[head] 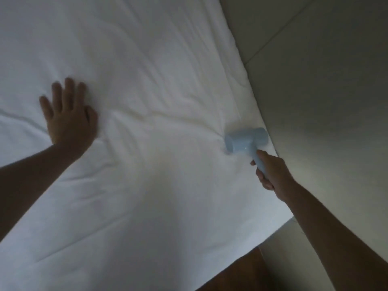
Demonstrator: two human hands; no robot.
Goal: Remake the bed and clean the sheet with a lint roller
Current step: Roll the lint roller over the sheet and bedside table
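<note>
A white sheet point(147, 80) covers the bed and fills most of the view, creased around the middle. My left hand point(68, 116) lies flat on it at the left, fingers spread and straight, pressing the cloth down. My right hand point(270, 171) grips the handle of a pale blue lint roller point(245, 140). The roller's head rests on the sheet close to the bed's right edge, and folds in the cloth bunch up just left of it.
A light tiled floor point(325, 91) runs along the right side of the bed. The bed's corner point(289, 217) sits at the lower right. A dark brown patch, perhaps my leg point(237, 274), shows below the bed's near edge.
</note>
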